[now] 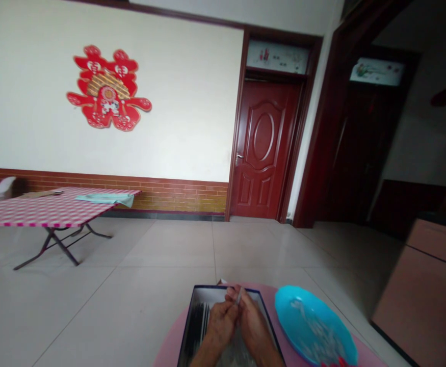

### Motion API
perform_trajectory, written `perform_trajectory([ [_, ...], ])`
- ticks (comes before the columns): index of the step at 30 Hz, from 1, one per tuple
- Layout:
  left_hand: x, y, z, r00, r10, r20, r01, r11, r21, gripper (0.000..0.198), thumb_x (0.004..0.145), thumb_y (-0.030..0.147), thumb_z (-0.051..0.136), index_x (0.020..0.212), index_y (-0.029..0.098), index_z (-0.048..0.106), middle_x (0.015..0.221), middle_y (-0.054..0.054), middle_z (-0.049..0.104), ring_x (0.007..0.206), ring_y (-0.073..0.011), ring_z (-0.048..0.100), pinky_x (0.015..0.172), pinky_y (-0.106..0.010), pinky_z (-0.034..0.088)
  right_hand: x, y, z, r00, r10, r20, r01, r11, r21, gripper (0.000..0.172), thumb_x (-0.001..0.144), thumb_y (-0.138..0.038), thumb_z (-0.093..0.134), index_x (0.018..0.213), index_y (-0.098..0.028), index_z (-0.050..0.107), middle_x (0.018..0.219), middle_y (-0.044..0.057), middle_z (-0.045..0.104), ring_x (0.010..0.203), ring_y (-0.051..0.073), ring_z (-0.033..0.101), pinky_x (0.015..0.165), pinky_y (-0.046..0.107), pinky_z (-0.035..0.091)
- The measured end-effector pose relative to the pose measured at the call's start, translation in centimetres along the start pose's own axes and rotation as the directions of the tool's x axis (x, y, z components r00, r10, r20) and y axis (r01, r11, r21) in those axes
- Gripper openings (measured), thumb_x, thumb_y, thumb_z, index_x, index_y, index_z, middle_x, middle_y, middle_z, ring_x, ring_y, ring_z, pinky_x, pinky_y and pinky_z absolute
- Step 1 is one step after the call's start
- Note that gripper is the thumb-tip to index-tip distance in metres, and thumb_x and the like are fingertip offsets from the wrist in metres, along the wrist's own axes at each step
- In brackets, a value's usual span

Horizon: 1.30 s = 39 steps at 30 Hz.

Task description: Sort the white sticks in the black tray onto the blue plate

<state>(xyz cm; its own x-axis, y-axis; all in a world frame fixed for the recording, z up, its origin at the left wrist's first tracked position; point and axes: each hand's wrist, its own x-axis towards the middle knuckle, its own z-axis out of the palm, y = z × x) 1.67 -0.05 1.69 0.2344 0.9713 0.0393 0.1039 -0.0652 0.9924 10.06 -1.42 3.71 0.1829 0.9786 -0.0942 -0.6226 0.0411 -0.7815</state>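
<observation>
My left hand and my right hand are close together over an open box with a dark blue rim and pale inner walls. Between their closed fingers a small, thin, pale stick-like piece pokes up. What kind of piece it is cannot be made out. Long thin black pieces lie along the box's left side, some with white edges. Clear, shiny material shows beneath my wrists. Right of the box, a bright blue basin holds many small clear pieces.
Box and basin rest on a pink round surface. A folding table with a checked cover and a light green cloth stands far left. A pinkish cabinet stands at right. A red door is in the far wall.
</observation>
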Motion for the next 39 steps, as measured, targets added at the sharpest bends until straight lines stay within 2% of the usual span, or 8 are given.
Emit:
perform_trajectory([
  [3,0.0,-0.2,0.1,0.996,0.081,-0.025,-0.079,0.994,0.074,0.042,0.077,0.052,0.039,0.05,0.02,0.044,0.044,0.004,0.039,0.044,-0.0112,0.037,0.047,-0.024,0.029,0.1,0.8,0.1,1.0,-0.012,-0.009,0.012,1.0,0.018,0.05,0.054,-0.057,0.077,0.087,-0.019,0.072,0.095,0.008,0.074,0.099,0.026,0.064,0.086,0.036,0.048],
  [7,-0.7,0.5,-0.3,0.983,0.164,-0.079,-0.141,0.961,0.239,0.035,0.079,0.038,0.043,0.052,0.018,0.053,0.051,0.0,0.053,0.052,-0.0135,0.048,0.054,-0.025,0.034,0.2,1.6,0.4,0.999,-0.04,-0.034,0.039,0.999,-0.024,0.055,0.05,-0.062,0.076,0.084,-0.018,0.073,0.098,0.009,0.074,0.101,0.027,0.063,0.091,0.038,0.047],
  [11,-1.6,1.9,-0.7,0.973,0.222,-0.067,-0.146,0.811,0.566,0.04,0.087,0.022,0.033,0.066,0.015,0.067,0.066,-0.007,0.067,0.062,-0.0165,0.06,0.062,-0.025,0.039,-0.2,1.9,0.6,0.995,-0.082,-0.05,0.076,0.991,-0.112,0.055,0.054,-0.065,0.072,0.081,-0.017,0.073,0.093,0.01,0.074,0.098,0.027,0.064,0.088,0.038,0.049],
  [17,-1.5,3.8,-1.9,0.985,0.143,0.099,-0.172,0.73,0.661,0.036,0.088,0.017,0.036,0.085,0.015,0.072,0.075,-0.003,0.071,0.068,-0.0138,0.063,0.064,-0.02,0.041,0.0,1.4,0.3,0.996,-0.023,-0.084,0.011,0.991,-0.134,0.059,0.058,-0.067,0.065,0.09,-0.017,0.068,0.096,0.01,0.073,0.095,0.026,0.065,0.075,0.033,0.052],
  [22,-2.1,4.7,-2.9,0.98,0.064,0.189,-0.182,0.673,0.717,0.03,0.085,0.019,0.044,0.078,0.014,0.073,0.071,-0.004,0.071,0.069,-0.0159,0.063,0.067,-0.023,0.042,0.7,-0.4,-0.5,0.96,-0.021,-0.278,-0.017,0.991,-0.136,0.057,0.068,-0.063,0.053,0.106,-0.021,0.059,0.115,0.009,0.067,0.096,0.023,0.065,0.067,0.029,0.05],
  [31,-7.8,3.4,-4.2,0.946,-0.021,0.323,-0.272,0.49,0.828,0.032,0.082,0.015,0.044,0.102,0.018,0.069,0.103,-0.01,0.068,0.098,-0.0232,0.062,0.089,-0.032,0.044,0.9,-2.6,-1.6,0.914,-0.154,-0.376,0.086,0.978,-0.191,0.054,0.059,-0.048,0.068,0.102,-0.017,0.063,0.096,0.009,0.072,0.076,0.018,0.065,0.059,0.026,0.047],
  [34,-9.0,2.9,-4.3,0.947,-0.074,0.313,-0.246,0.458,0.854,0.03,0.082,0.015,0.044,0.096,0.018,0.07,0.104,-0.012,0.067,0.097,-0.0239,0.062,0.086,-0.033,0.046,0.9,-2.5,-2.2,0.923,-0.215,-0.319,0.095,0.931,-0.352,0.047,0.059,-0.046,0.068,0.095,-0.017,0.067,0.086,0.006,0.073,0.071,0.019,0.065,0.058,0.028,0.047],
  [39,-9.2,2.9,-4.5,0.939,-0.093,0.332,-0.256,0.455,0.853,0.027,0.077,0.019,0.051,0.093,0.018,0.072,0.102,-0.013,0.067,0.097,-0.0257,0.062,0.085,-0.034,0.047,1.4,-1.9,-3.1,0.918,-0.379,-0.115,0.184,0.666,-0.723,0.024,0.059,-0.035,0.062,0.076,-0.021,0.072,0.068,0.003,0.071,0.073,0.023,0.064,0.067,0.034,0.049],
])
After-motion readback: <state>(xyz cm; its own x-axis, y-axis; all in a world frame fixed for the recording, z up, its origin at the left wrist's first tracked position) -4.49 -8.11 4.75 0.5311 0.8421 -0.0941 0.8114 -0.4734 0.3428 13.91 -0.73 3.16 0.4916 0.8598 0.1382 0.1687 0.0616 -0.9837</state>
